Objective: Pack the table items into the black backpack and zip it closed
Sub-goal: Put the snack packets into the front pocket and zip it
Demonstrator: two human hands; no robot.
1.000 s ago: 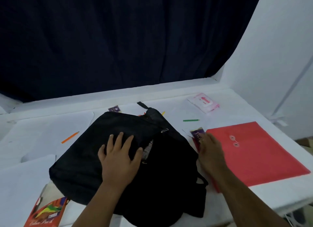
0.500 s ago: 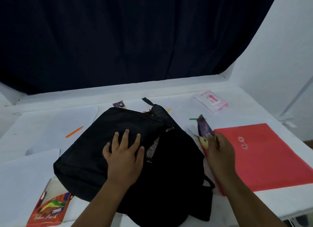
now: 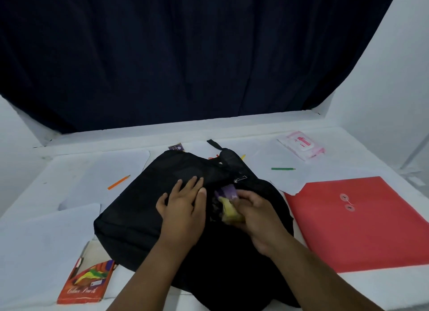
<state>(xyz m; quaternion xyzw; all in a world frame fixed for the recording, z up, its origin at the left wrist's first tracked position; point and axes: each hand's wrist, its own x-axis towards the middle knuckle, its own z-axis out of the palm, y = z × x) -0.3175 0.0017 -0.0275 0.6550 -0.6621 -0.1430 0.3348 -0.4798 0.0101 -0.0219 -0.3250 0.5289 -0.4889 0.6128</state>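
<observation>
Pressing flat with spread fingers, the left hand (image 3: 183, 208) steadies the black backpack (image 3: 144, 208); the right hand (image 3: 253, 214) pinches a purple-and-yellow packet (image 3: 226, 200) at its opening.

So the soft black fabric backpack (image 3: 144, 208) is lying flat mid-counter, its opening facing up. A small purple-and-yellow packet (image 3: 228, 200) sits right at that opening, while a flat red envelope folder (image 3: 362, 222) lies near the counter's right edge.

Backpack (image 3: 144, 208) near edge cut off by frame, purple-yellow packet (image 3: 228, 200) blurred, perhaps partly inside, crayon box (image 3: 86, 283) corner tucked under.
</observation>
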